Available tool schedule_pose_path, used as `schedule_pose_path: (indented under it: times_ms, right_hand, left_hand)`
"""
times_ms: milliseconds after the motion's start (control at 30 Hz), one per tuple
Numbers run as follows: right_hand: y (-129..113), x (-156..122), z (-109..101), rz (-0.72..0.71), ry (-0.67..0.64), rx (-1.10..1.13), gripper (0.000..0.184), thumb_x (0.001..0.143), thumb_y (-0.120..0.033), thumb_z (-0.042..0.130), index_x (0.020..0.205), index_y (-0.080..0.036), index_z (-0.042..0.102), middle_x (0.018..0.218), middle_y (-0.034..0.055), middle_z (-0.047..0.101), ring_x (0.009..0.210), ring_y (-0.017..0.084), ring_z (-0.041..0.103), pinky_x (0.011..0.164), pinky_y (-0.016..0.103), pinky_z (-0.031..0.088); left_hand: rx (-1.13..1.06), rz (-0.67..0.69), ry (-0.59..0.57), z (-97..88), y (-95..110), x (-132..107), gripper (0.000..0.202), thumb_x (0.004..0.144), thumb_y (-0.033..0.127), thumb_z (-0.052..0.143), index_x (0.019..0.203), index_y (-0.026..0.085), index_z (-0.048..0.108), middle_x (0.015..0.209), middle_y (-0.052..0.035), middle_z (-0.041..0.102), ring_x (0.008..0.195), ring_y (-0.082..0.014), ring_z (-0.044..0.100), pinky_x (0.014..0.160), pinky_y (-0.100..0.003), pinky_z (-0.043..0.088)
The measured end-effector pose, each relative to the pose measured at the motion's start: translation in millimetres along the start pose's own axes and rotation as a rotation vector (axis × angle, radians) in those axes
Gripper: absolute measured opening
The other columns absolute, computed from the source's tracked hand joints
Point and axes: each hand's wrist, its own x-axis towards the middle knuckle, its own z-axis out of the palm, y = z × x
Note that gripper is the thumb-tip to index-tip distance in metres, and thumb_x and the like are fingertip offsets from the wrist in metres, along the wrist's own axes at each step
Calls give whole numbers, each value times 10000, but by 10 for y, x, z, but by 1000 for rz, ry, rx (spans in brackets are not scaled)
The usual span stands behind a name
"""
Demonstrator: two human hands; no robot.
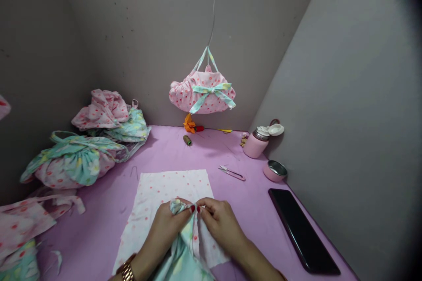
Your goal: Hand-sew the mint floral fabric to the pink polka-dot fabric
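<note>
Fabric (15, 228), pink and dotted, at the far left edge, over lilac tabletop (95, 228); farther back, a gathered pouch (75, 162) of pink dots and aqua print, and just behind it a heap of dotted pink cloth (102, 112); right of these, a pale dotted sheet (161, 184) spread flat; above its near left edge, a gold watch (128, 270) on the wrist of the left hand (166, 224), closed, pinching the aqua cloth (186, 261) between thumb and fingers; the aqua cloth itself between both hands, top edge bunched at the meeting fingertips, folds hanging down between the forearms towards the near edge of view, a dotted pink strip along its right side; behind, a thread spool (187, 140) lying on its side; above, a dotted bag with aqua bow (207, 96), hanging by straps; then the right hand (220, 224), fingertips drawn together on the same edge, almost touching the left thumb; farther right, small snips (232, 173), an open pink bottle (256, 145), a pink cup (275, 171) and a black phone (303, 230), all well apart from the hands.
</note>
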Motion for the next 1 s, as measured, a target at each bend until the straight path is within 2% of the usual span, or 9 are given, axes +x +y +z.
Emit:
schedule_pose_path:
  times_ms: [200, 467, 733, 900, 1000]
  right_hand:
    - [20, 31, -8, 119, -60, 293, 168, 775, -255, 505, 778, -153, 639, 467, -59, 392, 412, 81, 325, 410, 196, 213]
    - [55, 78, 3, 198, -175, 638, 202, 719, -345, 586, 751, -146, 562, 395, -101, 392, 350, 47, 269, 394, 182, 185]
    - [100, 75, -35, 201, -302, 673, 236, 761, -377, 602, 803, -156, 528, 396, -101, 439, 323, 39, 250, 363, 174, 153]
    - [118, 78, -46, 149, -263, 631, 256, 784, -387, 587, 792, -132, 572, 415, -91, 425, 351, 44, 277, 385, 182, 176]
    - [146, 80, -40, 149, -241, 614, 230, 781, -358, 595, 794, -128, 593, 418, -90, 417, 361, 46, 286, 394, 183, 185]
  left_hand:
    - [-133, -37, -10, 0, 25, -10, 165, 735, 299, 611, 667, 152, 639, 621, 2, 603, 617, -162, 527, 597, -225, 410]
    - [-372, -124, -135, 1, 13, -13, 186, 720, 318, 647, 698, 137, 613, 590, 21, 561, 553, -123, 489, 554, -209, 383]
    - [-371, -154, -209, -40, -32, 17, 246, 684, 356, 686, 688, 128, 591, 575, 28, 540, 533, -111, 454, 537, -211, 352]
    - [-310, -138, -131, -40, -47, 21, 239, 699, 350, 667, 681, 123, 594, 572, 31, 517, 537, -112, 438, 536, -216, 340]
    - [-334, -161, -129, -34, -65, 17, 238, 709, 358, 653, 703, 128, 594, 565, 39, 505, 519, -109, 429, 523, -214, 333]
